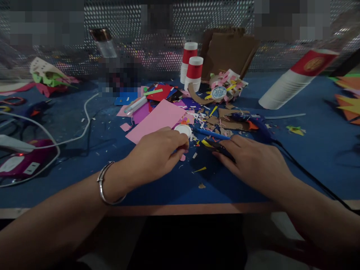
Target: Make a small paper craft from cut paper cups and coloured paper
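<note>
The white disc [183, 130] lies at the far edge of the left hand's [165, 150] curled fingers, well left of the right hand [250, 157]; the left is clearly nearer. Being round, the disc has no long axis. The left grip is drawn nearly together, but I cannot tell whether it pinches the disc or only sits against it. The right grip is closed around a dark tool [222, 148], thumb on the near side, the tool's length running from far left to near right. A blue stick [210, 134] lies just beyond, slanting the same way toward those fingers.

The blue tabletop [168, 191] is strewn with paper scraps [200, 117]; a pink sheet [156, 122] lies left of the disc. Farther off stand red-and-white cups [194, 71] and cardboard [227, 54] before a perforated metal screen [126, 20]. A glue gun [263, 125] lies to the right.
</note>
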